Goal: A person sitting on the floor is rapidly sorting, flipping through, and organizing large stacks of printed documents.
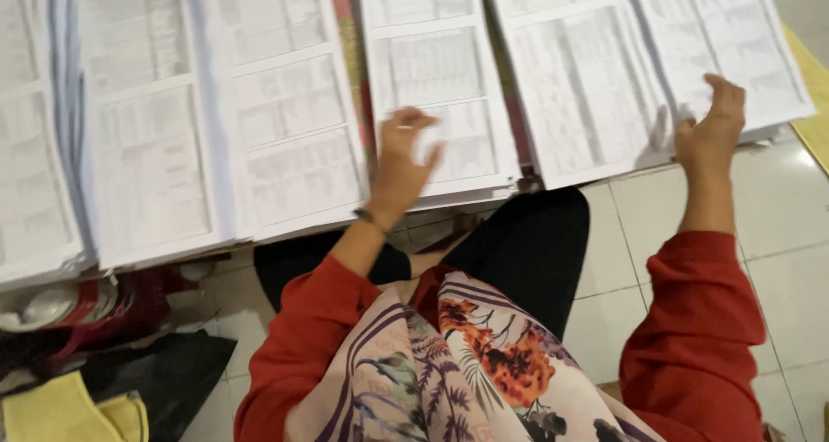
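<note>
The person is sitting over a row of printed paper stacks, both arms in red sleeves reaching forward. The left hand (399, 161) is hovering with fingers spread and curled, gripping nothing, just above the near edge of the middle paper stack (432, 88). The right hand (712, 127) is pinching up the corner of a sheet on the right-hand paper stack (587, 79), thumb and fingers partly closed around its edge. Beyond the left hand's outer side, more stacks (147, 148) are lying side by side; a floral scarf (484, 364) is hanging below both hands
</note>
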